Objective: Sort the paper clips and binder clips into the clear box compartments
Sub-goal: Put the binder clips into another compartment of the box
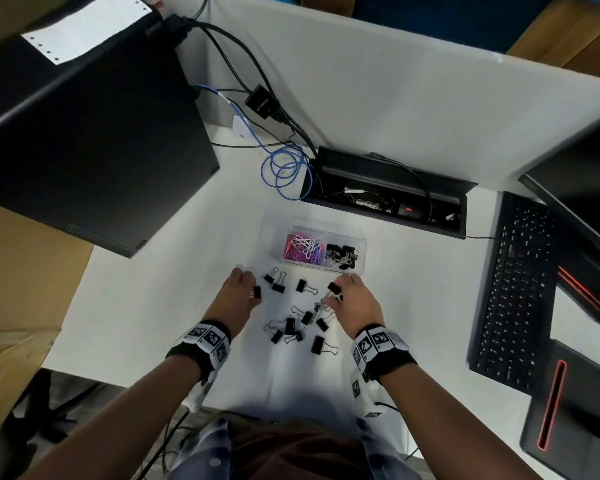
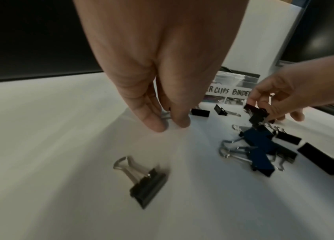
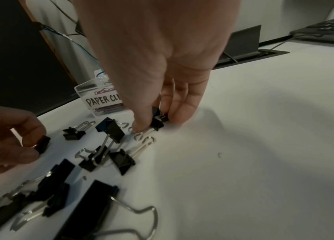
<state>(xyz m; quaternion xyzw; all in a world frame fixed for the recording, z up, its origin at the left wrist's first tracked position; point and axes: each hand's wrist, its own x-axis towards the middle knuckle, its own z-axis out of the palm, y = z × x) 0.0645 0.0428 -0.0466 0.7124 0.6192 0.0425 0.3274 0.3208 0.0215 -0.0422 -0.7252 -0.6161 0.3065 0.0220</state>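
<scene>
The clear box (image 1: 361,242) stands on the white table, with coloured paper clips (image 1: 303,249) in its left compartment and black binder clips (image 1: 342,256) in its right one. Several loose binder clips (image 1: 300,327) lie scattered in front of it. My left hand (image 1: 252,291) points down at the table and seems to pinch a small black binder clip (image 1: 257,292) between its fingertips (image 2: 156,126). Another clip (image 2: 147,186) lies under that palm. My right hand (image 1: 336,292) pinches a small binder clip (image 3: 158,120) just above the table, near the box's front.
A black computer tower (image 1: 84,143) stands at the left, with cables (image 1: 284,168) and an open cable tray (image 1: 388,195) behind the box. A black keyboard (image 1: 513,289) lies at the right. The table's near edge is just behind my wrists.
</scene>
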